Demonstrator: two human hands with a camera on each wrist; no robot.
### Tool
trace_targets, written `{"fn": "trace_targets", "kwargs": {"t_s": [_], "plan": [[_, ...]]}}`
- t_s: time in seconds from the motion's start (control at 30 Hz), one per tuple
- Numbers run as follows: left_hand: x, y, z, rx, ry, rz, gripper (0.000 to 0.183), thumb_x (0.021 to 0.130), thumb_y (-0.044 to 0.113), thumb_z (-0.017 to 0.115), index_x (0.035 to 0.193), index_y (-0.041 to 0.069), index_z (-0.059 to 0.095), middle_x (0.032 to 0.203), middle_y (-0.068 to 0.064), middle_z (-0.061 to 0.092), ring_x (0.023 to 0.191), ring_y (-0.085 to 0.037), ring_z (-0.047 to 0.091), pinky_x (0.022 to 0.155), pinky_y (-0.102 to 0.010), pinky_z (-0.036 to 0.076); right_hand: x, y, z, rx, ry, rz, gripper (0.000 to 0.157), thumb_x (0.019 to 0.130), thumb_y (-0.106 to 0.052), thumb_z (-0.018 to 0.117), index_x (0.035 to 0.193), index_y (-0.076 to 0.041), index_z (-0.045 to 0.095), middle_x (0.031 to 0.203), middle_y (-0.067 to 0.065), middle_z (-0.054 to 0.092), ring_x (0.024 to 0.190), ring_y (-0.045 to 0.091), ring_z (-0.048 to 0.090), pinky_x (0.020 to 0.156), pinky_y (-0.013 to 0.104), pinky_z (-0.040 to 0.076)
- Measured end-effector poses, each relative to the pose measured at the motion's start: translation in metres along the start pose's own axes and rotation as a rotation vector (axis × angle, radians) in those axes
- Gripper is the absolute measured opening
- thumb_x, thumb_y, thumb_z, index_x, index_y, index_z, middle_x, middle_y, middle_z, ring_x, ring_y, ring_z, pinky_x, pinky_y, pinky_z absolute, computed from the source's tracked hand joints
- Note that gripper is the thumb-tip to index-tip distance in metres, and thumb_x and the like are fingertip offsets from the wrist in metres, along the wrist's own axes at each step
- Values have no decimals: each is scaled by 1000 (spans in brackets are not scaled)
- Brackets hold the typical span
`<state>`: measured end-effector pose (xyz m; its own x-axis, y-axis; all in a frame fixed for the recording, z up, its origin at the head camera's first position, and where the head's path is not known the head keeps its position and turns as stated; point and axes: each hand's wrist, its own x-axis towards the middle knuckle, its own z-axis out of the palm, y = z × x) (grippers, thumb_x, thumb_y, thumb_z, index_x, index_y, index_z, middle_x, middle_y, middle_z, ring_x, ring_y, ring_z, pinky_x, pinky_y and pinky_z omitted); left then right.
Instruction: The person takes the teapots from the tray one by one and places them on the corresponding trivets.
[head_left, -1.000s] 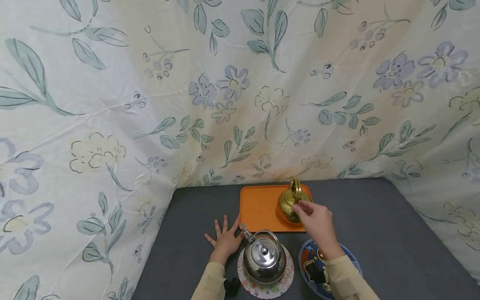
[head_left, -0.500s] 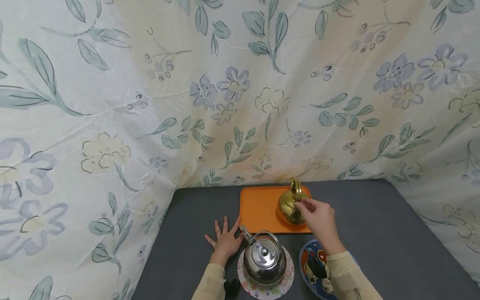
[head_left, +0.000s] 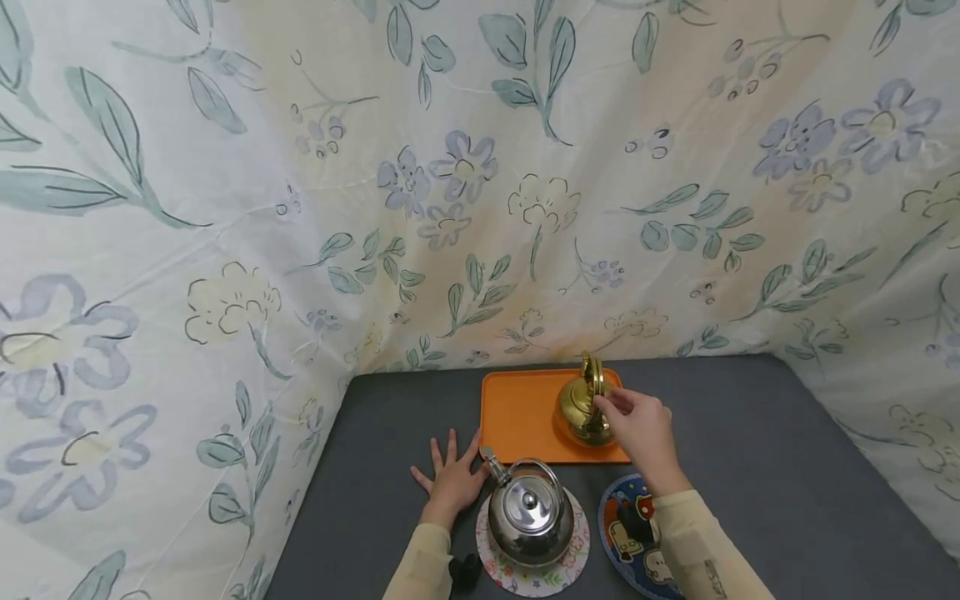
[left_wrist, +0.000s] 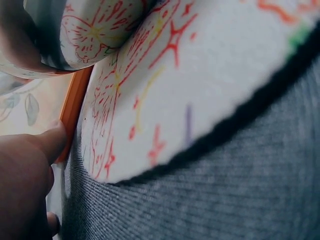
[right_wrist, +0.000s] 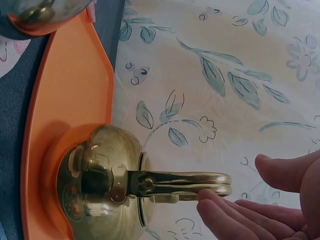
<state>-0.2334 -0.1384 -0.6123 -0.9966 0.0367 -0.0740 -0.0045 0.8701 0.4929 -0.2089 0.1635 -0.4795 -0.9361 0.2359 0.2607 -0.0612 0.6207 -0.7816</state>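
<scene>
A shiny gold kettle (head_left: 576, 407) stands on the right part of an orange tray (head_left: 516, 417), its handle (right_wrist: 185, 184) raised. My right hand (head_left: 647, 429) is beside that handle; in the right wrist view the thumb is spread away from the fingers, and the fingertips (right_wrist: 210, 202) touch or almost touch the handle's end. My left hand (head_left: 452, 483) rests on the dark tabletop with fingers spread, a fingertip at the tray's front left corner. Near it a silver kettle (head_left: 529, 529) sits on a round floral mat (head_left: 576, 546), spout toward the left hand.
A round blue cartoon mat (head_left: 622, 546) lies on the dark grey table (head_left: 780, 467), partly under the right forearm. Behind the table hangs a floral cloth (head_left: 480, 275). A black object (head_left: 465, 572) shows beside the left sleeve.
My right hand has shifted slightly to the right along the gold kettle's handle side. My left hand and both kettles stay about where they were.
</scene>
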Motion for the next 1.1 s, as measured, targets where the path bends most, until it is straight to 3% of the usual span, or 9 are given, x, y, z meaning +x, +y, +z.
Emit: {"fn": "trace_targets", "kwargs": {"t_s": [0.23,0.6,0.83,1.1], "plan": [[-1,0,-1,5,3,5,66,98,56,55,158,39,33,170,-12,12,153,-50,-5,104,-86,-10,2,0,1,-25,-8,7,51,97,-35,69,127,6,67,116,24,72,109,41,69,92,57,54],[-4,-1,0,4,17,19,66,98,56,55,158,38,34,170,-13,13,153,-50,-3,104,-86,-9,7,4,9,-27,4,-5,64,95,-28,72,147,3,49,130,25,66,110,40,69,90,56,56],[-6,-2,-2,3,24,25,66,98,54,56,158,37,34,170,-13,14,153,-50,-2,105,-85,-8,11,8,16,-22,17,-28,63,94,-26,74,146,2,51,132,26,64,114,42,66,91,57,55],[-9,-3,-1,7,23,33,66,98,55,55,158,37,34,170,-13,14,153,-51,-2,104,-86,-7,14,6,24,-3,0,6,60,95,-23,72,147,0,51,133,27,63,115,41,66,89,54,57]]}}
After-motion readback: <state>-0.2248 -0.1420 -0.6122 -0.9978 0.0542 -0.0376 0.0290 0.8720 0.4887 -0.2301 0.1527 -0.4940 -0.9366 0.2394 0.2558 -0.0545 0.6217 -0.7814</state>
